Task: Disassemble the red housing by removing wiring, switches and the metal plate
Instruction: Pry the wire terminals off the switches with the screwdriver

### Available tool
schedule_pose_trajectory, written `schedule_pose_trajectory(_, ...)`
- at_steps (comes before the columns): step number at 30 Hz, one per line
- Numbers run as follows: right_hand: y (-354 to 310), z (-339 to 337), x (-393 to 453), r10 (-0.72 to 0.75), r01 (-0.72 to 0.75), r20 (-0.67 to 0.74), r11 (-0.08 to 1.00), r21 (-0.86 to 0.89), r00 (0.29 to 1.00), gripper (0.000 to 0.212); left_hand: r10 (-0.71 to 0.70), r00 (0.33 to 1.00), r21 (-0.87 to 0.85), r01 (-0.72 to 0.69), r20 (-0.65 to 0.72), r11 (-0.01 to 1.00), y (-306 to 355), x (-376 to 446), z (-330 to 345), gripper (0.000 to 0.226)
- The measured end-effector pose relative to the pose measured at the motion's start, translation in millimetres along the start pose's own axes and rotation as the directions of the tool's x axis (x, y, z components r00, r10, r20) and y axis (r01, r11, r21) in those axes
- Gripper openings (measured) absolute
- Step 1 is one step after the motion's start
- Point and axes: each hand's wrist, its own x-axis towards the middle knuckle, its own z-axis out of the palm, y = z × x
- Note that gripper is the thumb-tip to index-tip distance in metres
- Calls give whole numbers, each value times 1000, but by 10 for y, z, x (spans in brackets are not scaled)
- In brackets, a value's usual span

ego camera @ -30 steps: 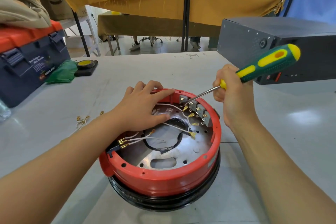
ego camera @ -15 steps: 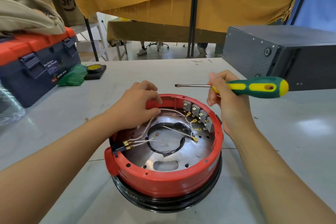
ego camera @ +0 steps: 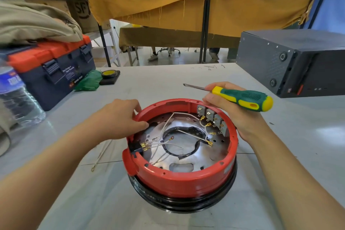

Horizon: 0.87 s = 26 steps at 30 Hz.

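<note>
The red housing (ego camera: 179, 179) is sitting near the front edge of the desk (ego camera: 280, 136), stacked on a black ring base (ego camera: 183, 205). It is serving as an open container: the metal plate (ego camera: 179, 164) is lying across its floor, white wires (ego camera: 168, 123) with brass terminals are crossing the plate, a black connector block (ego camera: 135, 147) is seated at its left wall, and a row of grey switches (ego camera: 212, 117) is standing along its right inner wall. All three groups are still in place, so the disassembly appears to be at an early stage.

The left hand (ego camera: 119, 117) is gripping the housing's left rim, thumb inside the wall. The right hand (ego camera: 235, 115) is clenching a green-and-yellow flat-blade screwdriver (ego camera: 242, 97), blade pointing left and clear of the work, while its heel is resting against the housing's right rim.

Judgement: the step in hand is freeing the switch terminals. Doing it well calls for keeping the left hand braced, levering each terminal straight off its tab, and not pulling on the wires themselves.

A loose wire (ego camera: 102, 153) is lying on the desk left of the housing. Toward the far left edge a closed toolbox (ego camera: 56, 73) is standing, contents hidden, beside a water bottle (ego camera: 16, 95). A dark metal case (ego camera: 291, 61) is occupying the far right corner.
</note>
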Motion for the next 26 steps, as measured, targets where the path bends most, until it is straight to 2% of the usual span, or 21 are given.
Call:
schedule_pose_trajectory(3,-16,3,-14,14,-14,40,1000,-14,999,23,-13,1000,-49,12,-25,999,-1,-25,47,36)
schedule_pose_trajectory(7,-31,6,-14,7,-7,81,1000,3,997,19,11,992,-63,-19,-123,998,-17,31,102,37)
schedule_pose_trajectory(10,-32,16,-3,0,-2,73,1000,30,997,24,25,988,-152,-48,-152,987,-49,151,134,39)
schedule_pose_trajectory(13,-35,32,2,0,-4,47,997,83,999,30,37,987,-325,-88,-159,942,-26,298,187,34)
schedule_pose_trajectory(15,-14,33,8,9,-13,35,993,114,999,24,31,989,-475,-97,-146,874,18,365,222,31)
schedule_pose_trajectory(18,26,32,11,23,-27,27,989,147,999,19,7,990,-571,-86,-140,816,19,397,232,31)
schedule_pose_trajectory(24,28,60,2,13,-17,35,992,126,999,20,-18,1000,-471,18,4,882,-216,219,96,17)
schedule_pose_trajectory(26,28,69,-1,9,-13,33,993,120,999,19,-18,1000,-463,21,10,886,-227,177,77,12)
